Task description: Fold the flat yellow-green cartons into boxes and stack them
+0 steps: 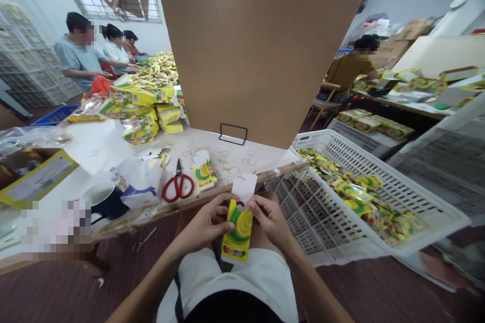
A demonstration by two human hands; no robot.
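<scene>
Over my lap, both hands hold a yellow packet printed with a green spiral and topped by a white hang tab. My left hand pinches its left edge, fingers closed. My right hand grips the upper right edge near the tab, fingers closed too. Just beyond them, on the table edge, lie red-handled scissors and a small stack of the same packets.
A tall brown cardboard sheet stands at the back of the white table. A white plastic basket with several packets sits at my right. Piles of yellow packets and seated people are at the far left and right. Rubber bands are scattered about.
</scene>
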